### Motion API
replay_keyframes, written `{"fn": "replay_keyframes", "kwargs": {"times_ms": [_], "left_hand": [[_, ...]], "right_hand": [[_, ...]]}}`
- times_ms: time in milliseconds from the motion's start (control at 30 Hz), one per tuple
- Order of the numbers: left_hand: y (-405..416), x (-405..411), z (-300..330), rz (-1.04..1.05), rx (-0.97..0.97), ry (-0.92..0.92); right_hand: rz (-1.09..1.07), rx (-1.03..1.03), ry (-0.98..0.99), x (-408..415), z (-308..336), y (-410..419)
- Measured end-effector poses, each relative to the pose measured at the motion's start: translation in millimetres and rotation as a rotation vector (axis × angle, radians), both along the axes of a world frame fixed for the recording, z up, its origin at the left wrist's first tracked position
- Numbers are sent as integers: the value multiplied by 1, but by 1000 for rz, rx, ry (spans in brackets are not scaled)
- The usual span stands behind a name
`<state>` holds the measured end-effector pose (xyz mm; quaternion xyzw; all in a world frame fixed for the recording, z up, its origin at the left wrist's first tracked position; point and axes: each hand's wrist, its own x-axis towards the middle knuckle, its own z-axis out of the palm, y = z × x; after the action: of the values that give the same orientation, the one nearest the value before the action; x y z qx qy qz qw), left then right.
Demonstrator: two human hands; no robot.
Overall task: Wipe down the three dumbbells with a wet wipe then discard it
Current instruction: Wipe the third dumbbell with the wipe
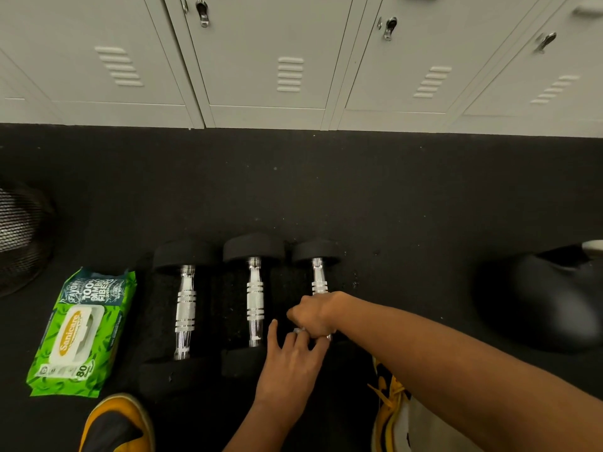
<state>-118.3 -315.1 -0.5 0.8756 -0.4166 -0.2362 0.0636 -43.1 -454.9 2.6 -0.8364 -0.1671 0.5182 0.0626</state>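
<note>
Three dumbbells lie side by side on the black floor [391, 197]. The right hand [315, 316] grips the handle of the right dumbbell [318, 278]. The left hand [292, 363] is just beside it, fingers relaxed, touching a small white wet wipe [298, 331] between both hands. Grey lockers [267, 60] stand behind.

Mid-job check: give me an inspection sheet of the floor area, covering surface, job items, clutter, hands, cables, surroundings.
Surface: dark rubber floor, speckled.
Job's things: three dumbbells side by side: left dumbbell, middle dumbbell, right dumbbell; wipes pack to their left, lid closed.
Clutter: mesh bin far left; black object at right.
Hands: right hand grips right dumbbell's handle; left hand beside it; small white bit between them, possibly the wipe.
Cables: nothing seen.
Surroundings: grey lockers behind.
</note>
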Motion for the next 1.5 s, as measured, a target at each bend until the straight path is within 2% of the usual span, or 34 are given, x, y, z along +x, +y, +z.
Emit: {"fn": "replay_keyframes", "kwargs": {"times_ms": [200, 467, 600, 667, 767, 833, 1100, 1200, 1367, 1500], "left_hand": [[4, -1, 1, 34, 40, -53], [9, 0, -7, 21, -12, -87], [9, 0, -11, 26, -16, -81], [8, 1, -8, 32, -5, -68], [6, 1, -2, 61, 49, -58], [6, 2, 0, 59, 75, -44], [6, 3, 0, 54, 52, -11], [5, 4, 1, 54, 55, -15], [5, 3, 2, 65, 44, 4], [3, 4, 5, 61, 48, 14]], "right_hand": [[-79, 50, 34, 1, -1, -1], [-438, 201, -93, 5, 0, -20], [-616, 201, -329, 18, 18, -36], [-532, 119, -469, 22, 25, -41], [-291, -9, -630, 15, 23, -40], [-202, -33, -741, 8, 18, -37], [-72, -20, -884, 1, 23, -40], [-84, -52, -844, 0, 25, -34], [-153, -202, -670, -6, 17, -23], [-256, -158, -592, -15, 8, -25]]}}
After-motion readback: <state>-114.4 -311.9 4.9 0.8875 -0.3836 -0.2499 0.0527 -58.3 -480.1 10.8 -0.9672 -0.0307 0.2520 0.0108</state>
